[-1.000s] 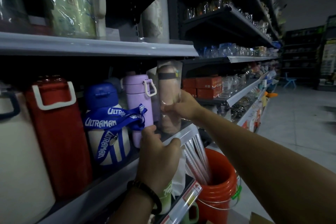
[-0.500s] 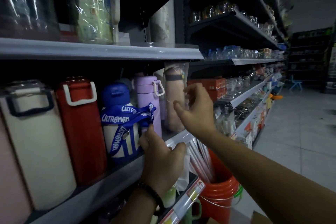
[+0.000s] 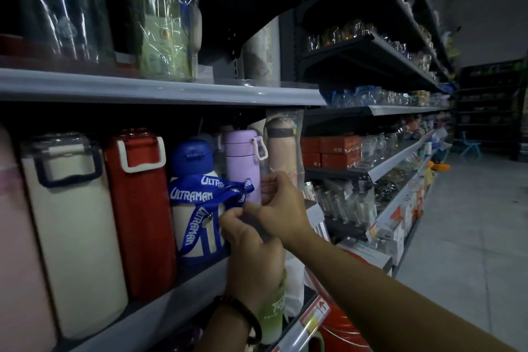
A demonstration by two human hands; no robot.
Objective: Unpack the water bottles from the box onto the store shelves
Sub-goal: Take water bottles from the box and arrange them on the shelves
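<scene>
Lilac bottle, cylindrical, matte, white loop handle at its cap: upright on the grey metal middle shelf, directly behind your two hands. Just right of it, last in the row, the pale pink bottle in a clear plastic sleeve, dark band near its top, upright under the upper shelf.

Left of the lilac one, in order: white bottle with a blue domed cap, draped in a blue "ULTRAMAN" lanyard; tall red flask with a white handle; tall cream flask with a dark handle; a pink flask cut off by the frame edge.

Your left hand, dark bracelet at the wrist: fingers curled, thumb against the lanyard's hanging strap; whether it grasps the strap cannot be told. Your right hand: lies over the left's fingers, its own fingers bent, forefinger and thumb drawn together at the lilac bottle's lower body; what they pinch, if anything, cannot be told. Together the hands cover the lower part of the lilac bottle and the foot of the pink one.

Further right: orange cartons, glass jars. Below: green cup, red bucket.
</scene>
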